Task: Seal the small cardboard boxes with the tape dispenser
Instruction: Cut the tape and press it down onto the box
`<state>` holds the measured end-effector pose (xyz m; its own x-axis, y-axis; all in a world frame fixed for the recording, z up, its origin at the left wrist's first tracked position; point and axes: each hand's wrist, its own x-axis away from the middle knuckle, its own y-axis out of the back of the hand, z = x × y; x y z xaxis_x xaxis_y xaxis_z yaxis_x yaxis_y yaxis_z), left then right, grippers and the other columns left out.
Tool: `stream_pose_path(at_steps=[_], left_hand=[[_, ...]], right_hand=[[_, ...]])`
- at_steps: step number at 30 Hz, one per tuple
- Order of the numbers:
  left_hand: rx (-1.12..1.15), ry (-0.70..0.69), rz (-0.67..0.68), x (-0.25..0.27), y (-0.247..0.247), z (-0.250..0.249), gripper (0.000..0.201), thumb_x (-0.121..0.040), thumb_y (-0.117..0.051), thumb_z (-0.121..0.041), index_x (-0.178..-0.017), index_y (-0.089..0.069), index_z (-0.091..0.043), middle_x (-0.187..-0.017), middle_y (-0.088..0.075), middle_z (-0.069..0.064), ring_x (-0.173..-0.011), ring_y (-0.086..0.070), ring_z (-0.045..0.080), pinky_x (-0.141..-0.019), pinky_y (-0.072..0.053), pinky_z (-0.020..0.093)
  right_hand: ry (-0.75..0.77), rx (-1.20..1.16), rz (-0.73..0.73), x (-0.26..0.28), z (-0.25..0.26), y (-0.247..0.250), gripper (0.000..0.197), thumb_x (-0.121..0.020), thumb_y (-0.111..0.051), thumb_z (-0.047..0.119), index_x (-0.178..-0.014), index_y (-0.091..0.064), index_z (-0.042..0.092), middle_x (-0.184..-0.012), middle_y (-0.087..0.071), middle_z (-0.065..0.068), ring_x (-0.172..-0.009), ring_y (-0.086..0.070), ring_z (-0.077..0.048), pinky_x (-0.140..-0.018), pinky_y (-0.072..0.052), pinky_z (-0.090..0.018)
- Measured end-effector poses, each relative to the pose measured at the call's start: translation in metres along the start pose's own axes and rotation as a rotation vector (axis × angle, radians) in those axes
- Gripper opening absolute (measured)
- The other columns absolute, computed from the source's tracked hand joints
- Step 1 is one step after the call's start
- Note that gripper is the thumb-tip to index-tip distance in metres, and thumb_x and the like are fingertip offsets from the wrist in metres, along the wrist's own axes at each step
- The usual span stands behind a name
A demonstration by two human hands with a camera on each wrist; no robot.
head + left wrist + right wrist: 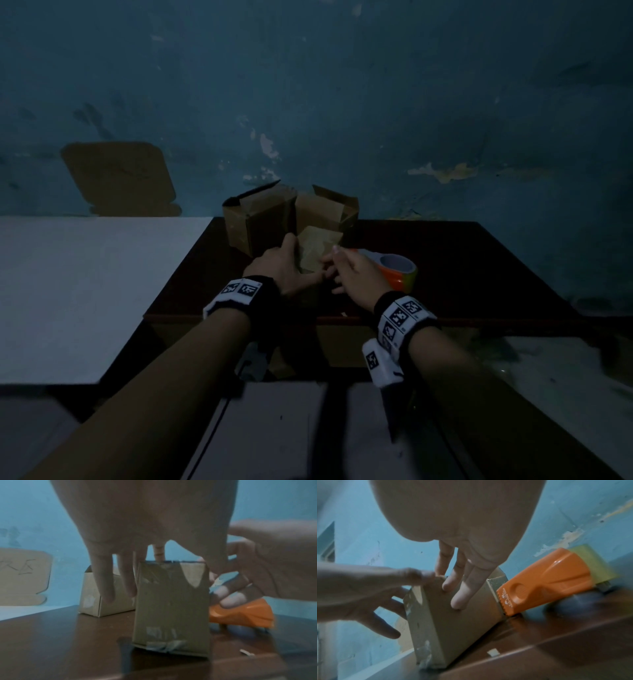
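Observation:
A small closed cardboard box (317,250) stands upright near the front of the dark brown table (462,274), with tape on its faces (171,608). My left hand (281,267) grips its top, thumb on one side and fingers spread down the other (359,591). My right hand (352,270) lays straight fingers (458,599) flat against the box's right face (453,628). The orange tape dispenser (400,274) lies on the table just right of the box (547,581), and neither hand holds it.
Two open cardboard boxes (257,219) (329,209) stand behind the small one by the blue wall. A flat cardboard sheet (120,178) leans on the wall at the left, above a white tabletop (85,281). A small scrap (494,652) lies near the table's front edge.

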<state>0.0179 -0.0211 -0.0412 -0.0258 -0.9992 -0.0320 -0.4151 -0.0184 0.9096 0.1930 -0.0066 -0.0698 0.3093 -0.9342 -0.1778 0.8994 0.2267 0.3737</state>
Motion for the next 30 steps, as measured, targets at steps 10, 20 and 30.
stream_pose_path(at_steps=[10, 20, 30], left_hand=[[-0.128, -0.141, 0.097, 0.005, 0.019, 0.008, 0.052, -0.085, -0.063, -0.047, -0.131, -0.042, -0.037, -0.141, -0.038, -0.001, -0.118, -0.046, 0.023, -0.089, -0.050, 0.044], [-0.086, -0.142, -0.073, 0.016, 0.006, 0.000, 0.033, -0.093, -0.048, -0.046, -0.124, -0.053, -0.036, -0.132, -0.044, 0.003, -0.120, -0.039, 0.028, -0.094, -0.040, 0.043], [-0.144, -0.086, 0.025, 0.016, 0.005, -0.010, 0.089, -0.061, -0.056, -0.085, -0.138, -0.033, -0.046, -0.146, -0.031, 0.004, -0.130, -0.028, 0.038, -0.103, -0.034, 0.061]], right_hand=[[0.073, 0.400, -0.376, -0.014, -0.003, 0.022, 0.021, -0.095, -0.050, 0.021, -0.114, -0.060, 0.019, -0.122, -0.047, -0.009, -0.112, -0.044, -0.021, -0.085, -0.034, -0.023], [-0.160, 0.103, -0.251, -0.009, -0.004, 0.014, 0.033, -0.097, -0.051, 0.032, -0.124, -0.056, 0.015, -0.092, -0.065, -0.005, -0.080, -0.062, -0.018, -0.075, -0.051, -0.031], [-0.176, 0.252, -0.267, -0.002, -0.002, 0.014, 0.036, -0.085, -0.064, 0.047, -0.090, -0.061, 0.011, -0.084, -0.062, 0.000, -0.075, -0.057, -0.009, -0.059, -0.041, -0.025]])
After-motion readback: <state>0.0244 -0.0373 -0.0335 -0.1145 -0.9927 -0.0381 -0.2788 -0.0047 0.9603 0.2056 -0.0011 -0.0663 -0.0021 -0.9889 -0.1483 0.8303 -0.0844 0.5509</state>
